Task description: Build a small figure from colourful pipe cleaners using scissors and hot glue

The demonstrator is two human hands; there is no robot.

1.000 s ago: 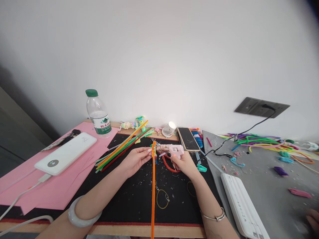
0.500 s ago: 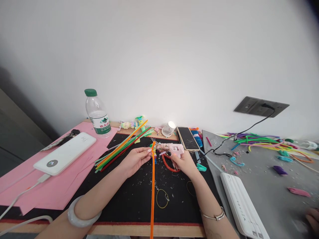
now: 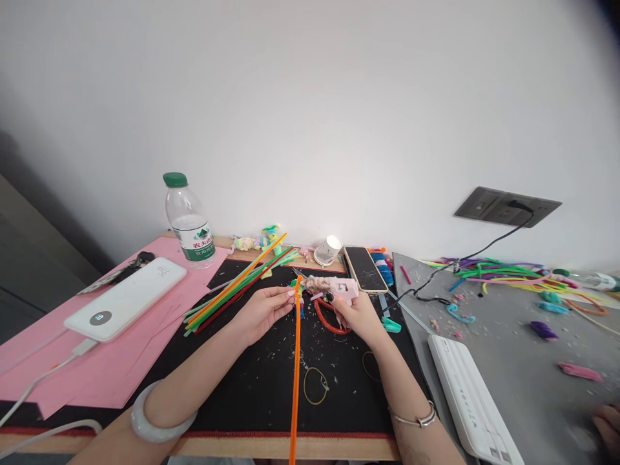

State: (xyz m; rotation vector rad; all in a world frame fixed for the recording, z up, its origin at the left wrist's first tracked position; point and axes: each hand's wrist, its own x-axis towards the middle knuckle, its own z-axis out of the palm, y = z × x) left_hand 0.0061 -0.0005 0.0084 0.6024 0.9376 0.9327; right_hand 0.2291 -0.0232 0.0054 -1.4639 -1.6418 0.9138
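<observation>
Between thumb and fingers, my left hand point(image 3: 268, 314) pinches a long orange pipe cleaner point(image 3: 296, 368) near its top end; the rest hangs toward the table's front edge. My right hand point(image 3: 356, 316) is wrapped round a pink hot glue gun point(image 3: 343, 289), whose nozzle points left at the pipe cleaner's top. Small coloured pieces lie just behind that top end, partly hidden by my fingers. A red loop point(image 3: 330, 321) of pipe cleaner rests on the black mat point(image 3: 252, 394) below the glue gun.
Left of my hands lies a bundle of pipe cleaners point(image 3: 237, 284). A water bottle point(image 3: 190, 223) and a white power bank point(image 3: 126, 298) are on pink sheets point(image 3: 97, 361). A phone point(image 3: 365, 269) and paper cup point(image 3: 328, 250) stand behind. Another power bank point(image 3: 472, 397) is right; a person's hand point(image 3: 608, 426) shows far right.
The glue gun has tilted slightly in my right hand. My left hand and the orange pipe cleaner stay almost in place.
</observation>
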